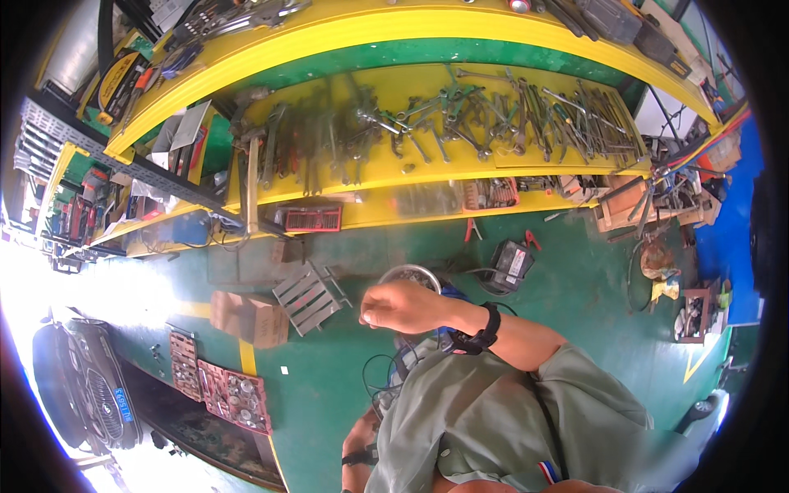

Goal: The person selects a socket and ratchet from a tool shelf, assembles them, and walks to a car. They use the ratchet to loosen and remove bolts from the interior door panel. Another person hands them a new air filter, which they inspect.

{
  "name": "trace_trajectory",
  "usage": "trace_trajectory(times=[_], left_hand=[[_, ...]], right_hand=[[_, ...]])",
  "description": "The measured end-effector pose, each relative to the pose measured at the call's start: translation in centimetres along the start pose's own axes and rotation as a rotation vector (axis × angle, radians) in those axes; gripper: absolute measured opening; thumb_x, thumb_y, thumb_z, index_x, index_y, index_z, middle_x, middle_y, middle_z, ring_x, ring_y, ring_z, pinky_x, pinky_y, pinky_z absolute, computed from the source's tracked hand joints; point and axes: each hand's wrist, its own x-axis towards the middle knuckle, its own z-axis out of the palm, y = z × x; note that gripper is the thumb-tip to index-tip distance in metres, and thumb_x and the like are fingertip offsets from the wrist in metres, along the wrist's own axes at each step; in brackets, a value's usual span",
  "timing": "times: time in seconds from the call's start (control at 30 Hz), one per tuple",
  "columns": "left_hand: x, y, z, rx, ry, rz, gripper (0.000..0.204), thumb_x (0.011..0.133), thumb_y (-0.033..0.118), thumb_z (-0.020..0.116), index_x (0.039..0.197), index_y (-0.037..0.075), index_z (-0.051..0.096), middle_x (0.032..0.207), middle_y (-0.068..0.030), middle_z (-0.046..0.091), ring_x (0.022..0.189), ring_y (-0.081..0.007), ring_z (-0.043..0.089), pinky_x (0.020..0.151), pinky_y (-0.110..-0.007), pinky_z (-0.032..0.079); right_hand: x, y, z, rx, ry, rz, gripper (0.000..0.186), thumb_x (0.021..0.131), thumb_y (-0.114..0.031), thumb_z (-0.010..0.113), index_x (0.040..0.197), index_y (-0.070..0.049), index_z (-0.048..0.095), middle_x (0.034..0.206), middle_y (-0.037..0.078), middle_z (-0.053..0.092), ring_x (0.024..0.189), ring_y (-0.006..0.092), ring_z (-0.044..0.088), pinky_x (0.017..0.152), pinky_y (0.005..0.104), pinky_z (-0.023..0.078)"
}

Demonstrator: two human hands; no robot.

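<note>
A workshop with a green floor (pixel 608 304) is seen from above, lined along the far side by yellow shelves. On the middle shelf (pixel 329 197), wrenches (pixel 460 123) lie in rows, many pointing toward its front edge, likely so each can be picked out singly. The person's right hand (pixel 401 306) is bent across the body, palm turned inward; its fingers are loosely clenched, with nothing showing in them. It overlaps the near side of a round metal container (pixel 423 269), whose rim shows just beyond the knuckles; what carries the container is hidden, and I cannot tell whether hand and rim touch. The left arm (pixel 357 437) shows only in part beside the green shirt (pixel 468 403); I cannot tell how its fingers are set. Left of the right hand, a slatted metal stand (pixel 312 297) has its corner near the fist, limiting sideways room, with a cardboard box (pixel 267 323) at its far side. Beyond the right forearm, a black battery (pixel 511 264) stands upright on the floor, apparently for stability. The broader stretch of floor for moving lies right of the battery.
</note>
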Motion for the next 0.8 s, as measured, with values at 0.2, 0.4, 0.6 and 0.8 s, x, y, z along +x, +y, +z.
trace_trajectory(times=[0.2, 0.4, 0.6, 0.8], left_hand=[[0.9, 5.7, 11.1, 0.011, 0.027, 0.120, 0.036, 0.097, 0.022, 0.062, 0.126, 0.000, 0.063, 0.119, -0.0068, 0.071, 0.106, -0.0208, 0.065, 0.092, -0.032, 0.050], [1.1, 3.8, 15.6, 0.194, 0.193, 0.080, 0.035, 0.096, 0.024, 0.062, 0.122, 0.001, 0.065, 0.116, -0.0096, 0.071, 0.103, -0.0218, 0.066, 0.089, -0.034, 0.051], [2.1, 0.0, 21.1, 0.042, 0.346, 0.042, 0.035, 0.095, 0.026, 0.062, 0.120, 0.002, 0.067, 0.113, -0.0115, 0.072, 0.101, -0.0229, 0.067, 0.087, -0.036, 0.051], [3.1, -0.8, 25.4, 0.116, 0.521, 0.114, 0.035, 0.094, 0.028, 0.063, 0.118, 0.003, 0.069, 0.110, -0.0134, 0.073, 0.098, -0.0240, 0.068, 0.085, -0.038, 0.052]], right_hand=[[2.1, 1.9, -7.6, 0.059, -0.022, 0.031, 0.021, 0.097, -0.018, 0.062, 0.102, 0.002, 0.066, 0.092, 0.007, 0.073, 0.084, 0.0134, 0.066, 0.076, 0.0298, 0.052], [3.7, 3.4, -14.6, 0.123, -0.033, 0.101, 0.020, 0.099, -0.018, 0.059, 0.101, 0.001, 0.065, 0.093, 0.006, 0.072, 0.086, 0.0125, 0.067, 0.078, 0.0292, 0.052], [5.9, 4.5, -17.8, 0.191, -0.105, 0.218, 0.021, 0.100, -0.018, 0.057, 0.102, 0.001, 0.065, 0.097, 0.006, 0.072, 0.088, 0.0128, 0.068, 0.080, 0.0300, 0.053], [8.2, 5.4, -17.2, 0.191, -0.211, 0.245, 0.021, 0.099, -0.019, 0.058, 0.103, 0.001, 0.065, 0.094, 0.005, 0.073, 0.085, 0.0129, 0.068, 0.079, 0.0309, 0.054]])
